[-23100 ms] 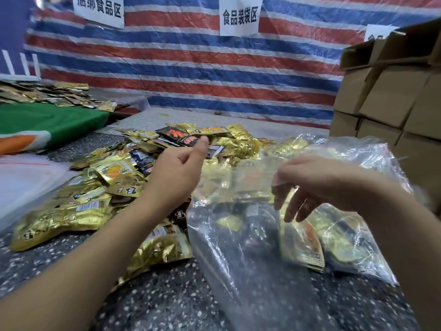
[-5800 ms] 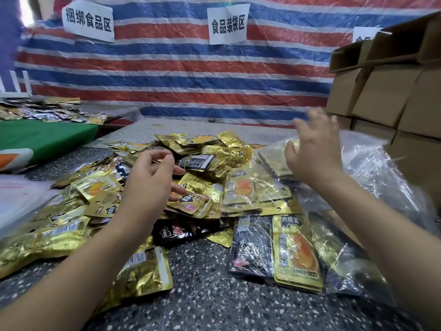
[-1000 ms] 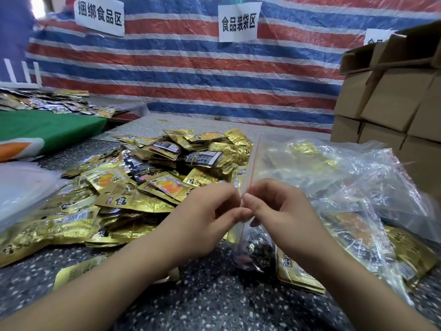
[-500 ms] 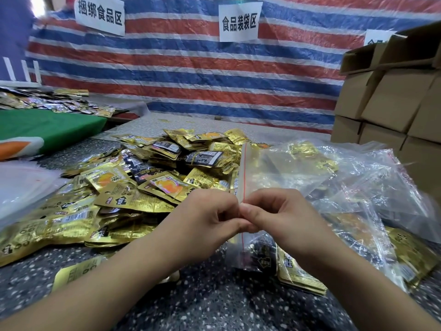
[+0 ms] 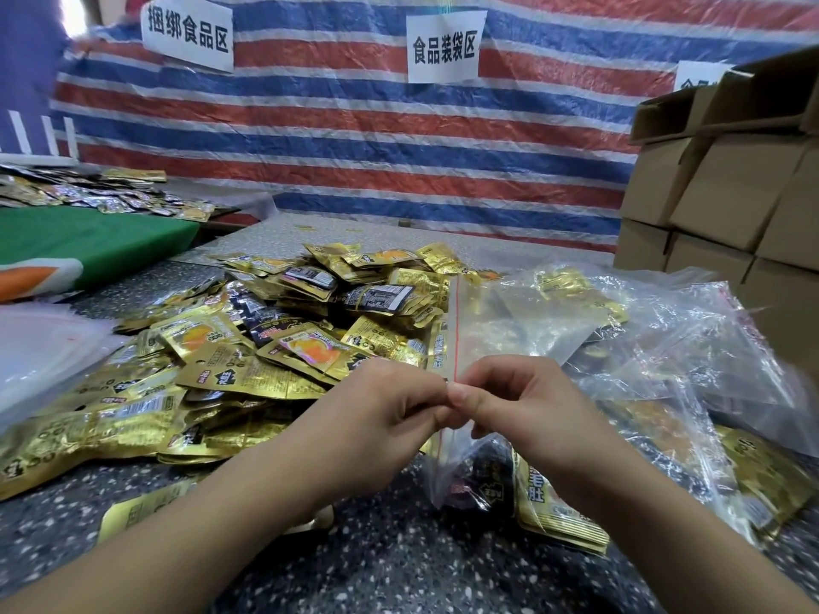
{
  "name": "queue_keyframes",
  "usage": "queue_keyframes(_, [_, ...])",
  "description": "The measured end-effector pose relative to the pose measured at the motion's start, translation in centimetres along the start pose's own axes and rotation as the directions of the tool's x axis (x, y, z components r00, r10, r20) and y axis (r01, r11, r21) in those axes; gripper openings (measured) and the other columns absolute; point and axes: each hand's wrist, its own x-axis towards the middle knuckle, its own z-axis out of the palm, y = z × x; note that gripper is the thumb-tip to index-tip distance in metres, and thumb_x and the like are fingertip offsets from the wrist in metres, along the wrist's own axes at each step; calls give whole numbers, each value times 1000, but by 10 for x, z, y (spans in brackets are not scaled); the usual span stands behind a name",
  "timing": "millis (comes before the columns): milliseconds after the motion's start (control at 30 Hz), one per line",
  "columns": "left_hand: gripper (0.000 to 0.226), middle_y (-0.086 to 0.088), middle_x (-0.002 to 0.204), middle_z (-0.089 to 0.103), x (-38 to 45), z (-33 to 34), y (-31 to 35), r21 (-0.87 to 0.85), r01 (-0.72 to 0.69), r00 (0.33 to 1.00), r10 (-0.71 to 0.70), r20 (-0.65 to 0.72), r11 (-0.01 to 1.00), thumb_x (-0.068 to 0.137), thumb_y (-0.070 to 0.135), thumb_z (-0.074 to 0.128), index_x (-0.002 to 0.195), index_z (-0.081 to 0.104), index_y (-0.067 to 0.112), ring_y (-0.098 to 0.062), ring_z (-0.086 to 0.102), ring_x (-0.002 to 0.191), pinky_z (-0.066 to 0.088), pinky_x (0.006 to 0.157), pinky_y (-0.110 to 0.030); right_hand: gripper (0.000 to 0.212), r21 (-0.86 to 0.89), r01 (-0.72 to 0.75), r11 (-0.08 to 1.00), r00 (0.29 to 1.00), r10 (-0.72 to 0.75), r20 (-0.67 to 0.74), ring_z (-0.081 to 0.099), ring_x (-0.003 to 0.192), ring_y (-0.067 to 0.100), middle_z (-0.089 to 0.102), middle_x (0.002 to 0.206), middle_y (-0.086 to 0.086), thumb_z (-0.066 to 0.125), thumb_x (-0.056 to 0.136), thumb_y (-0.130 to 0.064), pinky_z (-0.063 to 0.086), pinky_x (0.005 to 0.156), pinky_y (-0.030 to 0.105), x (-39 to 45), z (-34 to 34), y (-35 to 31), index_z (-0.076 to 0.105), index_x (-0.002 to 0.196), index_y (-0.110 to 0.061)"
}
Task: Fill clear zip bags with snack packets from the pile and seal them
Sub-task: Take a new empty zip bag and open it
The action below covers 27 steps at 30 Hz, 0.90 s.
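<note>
table (image 5: 376, 565): dark speckled surface, filling the lower part of the frame under both forearms.
left hand (image 5: 381, 418): lower centre, fingers curled, thumb and fingertips pinched on the red-lined top edge of the zip bag, meeting the other hand.
right hand (image 5: 527, 414): just right of it, likewise clamped on the same edge, thumb tip pressed against the left hand's fingertips.
zip bag (image 5: 501, 321): clear, held on edge at centre frame, its red seal line running up from the pinch; gold and dark packets sit in its lower end by the right wrist, one gold one printed with large characters i cannot read for sure.
filled bags (image 5: 691, 347): crumpled clear bags with gold packets inside, heaped at centre right, behind and beside the right hand.
snack pile (image 5: 248, 347): gold and black foil packets spread over centre left of the table, some with an orange picture; print too small to read.
empty bags (image 5: 40, 347): pale clear stack at the left edge.
green cloth (image 5: 88, 245): left middle, more packets beyond it.
cartons (image 5: 727, 188): brown boxes stacked at upper right.
tarp (image 5: 354, 139): red, white and blue stripes across the back.
left sign (image 5: 188, 35): white sheet, upper left, reads 捆绑食品区.
middle sign (image 5: 444, 48): white sheet, top centre, reads 食品装袋区.
</note>
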Motion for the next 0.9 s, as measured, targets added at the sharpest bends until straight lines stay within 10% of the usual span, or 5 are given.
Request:
queue_keyframes(600, [33,-6,58,60,7,-20,-8,-82,389,858,-393,-330,918,97,25,48,72,63,12,-8,43,41,32,41,-22,32,-335,-6,942,791,-201,-578,58,63,45,46,54,21,62,75,-18,47,55,51,7,-29,1,38,56,-6])
queue_keyframes(700, [12,-1,64,62,5,-16,-7,-65,354,879,-356,-319,933,99,24,49,100,61,23,-5,45,44,36,43,-23,33,-304,1,953,827,-172,-536,57,64,46,55,67,33,54,69,-27,48,52,51,8,-23,2,42,64,3])
queue_keyframes(900, [49,16,53,40,0,-15,2,251,162,964,-98,-249,954,95,17,41,141,47,32,-5,37,44,31,45,-30,31,-195,10,981,845,-112,-522,68,48,17,44,58,29,58,83,-5,47,45,30,10,-19,8,36,62,1])
